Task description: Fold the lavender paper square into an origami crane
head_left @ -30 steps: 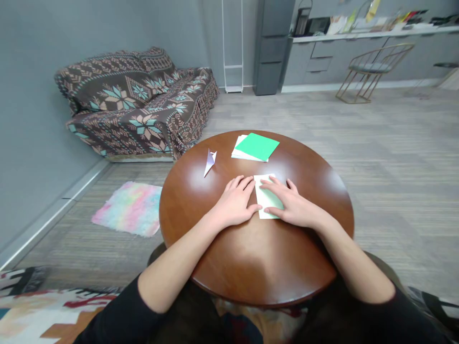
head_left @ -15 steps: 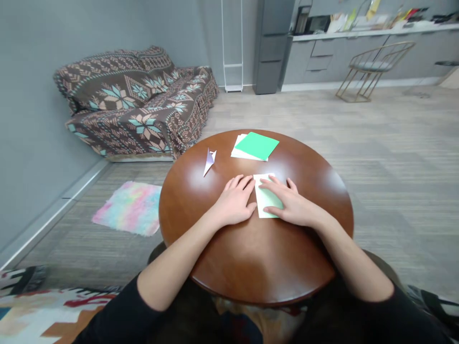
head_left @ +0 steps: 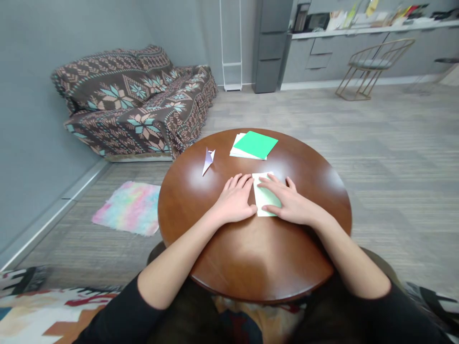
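Note:
A pale, whitish-green sheet of paper (head_left: pixel 265 198) lies flat on the round wooden table (head_left: pixel 251 258), longer than it is wide. My right hand (head_left: pixel 289 203) rests over its right side with the fingers spread, hiding that edge. At the left edge of the paper lies my left hand (head_left: pixel 235 199), palm down and fingers stretched out, its thumb tip close to the paper's lower left. Neither hand grasps anything. Beyond the hands, a green sheet (head_left: pixel 256 144) lies on top of several white sheets (head_left: pixel 244 154).
A small folded purple-and-white paper piece (head_left: pixel 208 162) stands at the table's left. Past the table are a sofa with a patterned cover (head_left: pixel 143 105), a fluffy pastel rug (head_left: pixel 129 208), and a metal-framed chair (head_left: pixel 373 67) by the kitchen counter (head_left: pixel 337 33).
My left thumb drew back from the paper's edge, then came close to it again. The right hand stays spread on the paper. The whole view has shifted slightly.

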A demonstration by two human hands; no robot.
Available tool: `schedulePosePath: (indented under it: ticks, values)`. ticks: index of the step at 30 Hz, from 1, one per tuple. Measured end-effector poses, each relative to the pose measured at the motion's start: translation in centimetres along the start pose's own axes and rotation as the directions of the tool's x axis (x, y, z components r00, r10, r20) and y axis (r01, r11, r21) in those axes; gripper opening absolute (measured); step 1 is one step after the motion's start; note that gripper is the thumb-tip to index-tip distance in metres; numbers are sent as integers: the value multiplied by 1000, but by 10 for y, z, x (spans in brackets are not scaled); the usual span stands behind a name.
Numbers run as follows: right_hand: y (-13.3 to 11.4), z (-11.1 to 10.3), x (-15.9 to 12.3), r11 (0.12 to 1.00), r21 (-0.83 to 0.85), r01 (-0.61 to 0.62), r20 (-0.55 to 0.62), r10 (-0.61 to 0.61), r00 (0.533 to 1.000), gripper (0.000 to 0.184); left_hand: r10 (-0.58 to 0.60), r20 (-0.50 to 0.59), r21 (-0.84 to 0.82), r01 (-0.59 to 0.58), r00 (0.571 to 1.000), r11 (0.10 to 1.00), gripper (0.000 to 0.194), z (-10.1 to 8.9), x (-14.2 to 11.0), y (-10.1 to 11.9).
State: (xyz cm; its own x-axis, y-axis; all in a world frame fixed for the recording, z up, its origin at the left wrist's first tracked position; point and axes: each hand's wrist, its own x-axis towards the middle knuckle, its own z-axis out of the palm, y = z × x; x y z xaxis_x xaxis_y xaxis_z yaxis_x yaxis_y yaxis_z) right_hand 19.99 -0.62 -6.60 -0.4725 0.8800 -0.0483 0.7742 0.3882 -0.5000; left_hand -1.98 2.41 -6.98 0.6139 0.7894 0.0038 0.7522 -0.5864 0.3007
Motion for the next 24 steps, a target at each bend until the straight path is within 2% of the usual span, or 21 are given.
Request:
schedulePosePath:
  ticks: [24]
  values:
    - [0,2,1,1000,-21,3,-1,-3,1000,66,-26,52,-28,27,998,999,83,-2,2,1]
